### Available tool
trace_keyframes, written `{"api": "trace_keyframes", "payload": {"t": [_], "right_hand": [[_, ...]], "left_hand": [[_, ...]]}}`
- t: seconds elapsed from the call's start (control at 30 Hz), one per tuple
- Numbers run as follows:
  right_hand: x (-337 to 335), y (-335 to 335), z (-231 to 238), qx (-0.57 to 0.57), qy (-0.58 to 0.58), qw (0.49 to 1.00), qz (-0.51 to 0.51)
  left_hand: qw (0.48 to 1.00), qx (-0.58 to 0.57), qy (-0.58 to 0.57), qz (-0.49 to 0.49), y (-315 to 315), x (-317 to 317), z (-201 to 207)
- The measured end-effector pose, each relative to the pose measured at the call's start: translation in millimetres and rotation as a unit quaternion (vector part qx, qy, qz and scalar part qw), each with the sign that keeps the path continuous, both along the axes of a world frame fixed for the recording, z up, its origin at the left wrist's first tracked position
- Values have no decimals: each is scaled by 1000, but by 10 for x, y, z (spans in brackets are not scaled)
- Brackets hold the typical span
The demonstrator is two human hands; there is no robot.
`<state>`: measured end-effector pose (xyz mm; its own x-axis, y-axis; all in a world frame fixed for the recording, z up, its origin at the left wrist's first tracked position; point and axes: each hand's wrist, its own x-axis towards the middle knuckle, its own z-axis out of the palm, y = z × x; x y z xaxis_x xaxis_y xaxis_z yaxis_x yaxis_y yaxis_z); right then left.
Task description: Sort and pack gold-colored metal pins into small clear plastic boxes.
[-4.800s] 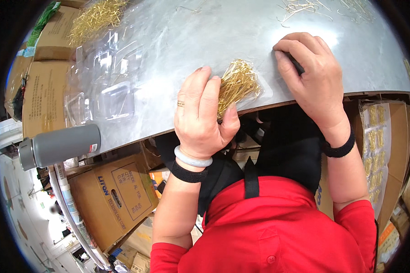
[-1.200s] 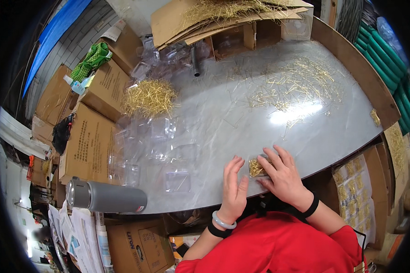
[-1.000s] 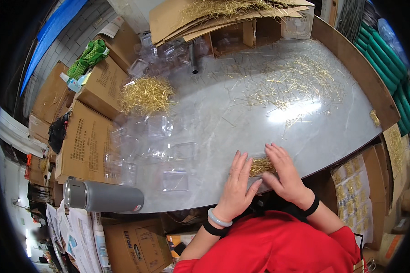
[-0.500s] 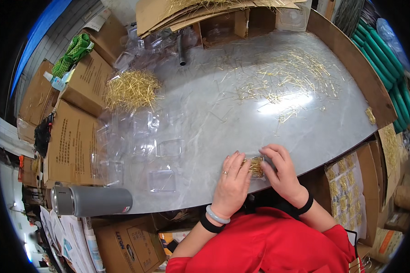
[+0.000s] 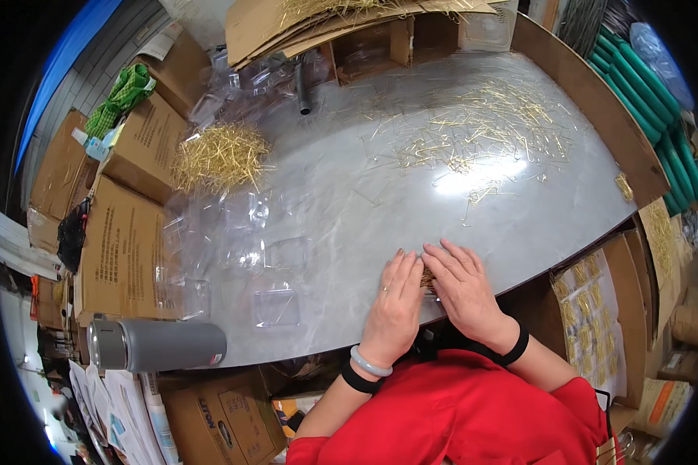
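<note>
Near the front edge of the table, both hands close over a small clear plastic box of gold wire hooks (image 5: 427,282). My left hand (image 5: 396,304) covers its left side, fingers long and pressed together. From the right, my right hand (image 5: 464,291) lies across the top, its fingertips beside those of the left. Only a sliver of the gold wires shows between the hands; most of the box is hidden. Loose gold wire hooks (image 5: 481,128) are scattered over the far right of the table, and a dense heap of them (image 5: 221,157) sits at the far left.
Clear plastic boxes (image 5: 277,308) stand on the left of the grey table (image 5: 349,225). A grey bottle (image 5: 163,345) lies at the front left corner. Cardboard boxes (image 5: 124,248) line the left side. A carton with packed gold hooks (image 5: 589,310) stands below the right edge.
My right hand has moved left and flattened over the box, closing the gap between the hands. The gold wires, plainly visible before, are now mostly covered. The view has shifted slightly.
</note>
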<state>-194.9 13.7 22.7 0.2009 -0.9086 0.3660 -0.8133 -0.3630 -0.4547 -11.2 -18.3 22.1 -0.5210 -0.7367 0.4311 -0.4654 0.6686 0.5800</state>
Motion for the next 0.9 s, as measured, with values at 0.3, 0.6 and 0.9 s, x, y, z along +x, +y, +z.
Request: {"api": "trace_keyframes", "payload": {"t": [0.3, 0.6, 0.9], "right_hand": [[50, 115, 22, -12, 123, 992, -35], [-891, 345, 24, 25, 170, 962, -214], [-3457, 441, -86, 41, 289, 783, -550]], "left_hand": [[994, 83, 6, -69, -18, -10, -86], [996, 76, -34, -18, 40, 124, -2], [994, 52, -95, -7, 69, -6, 28]]}}
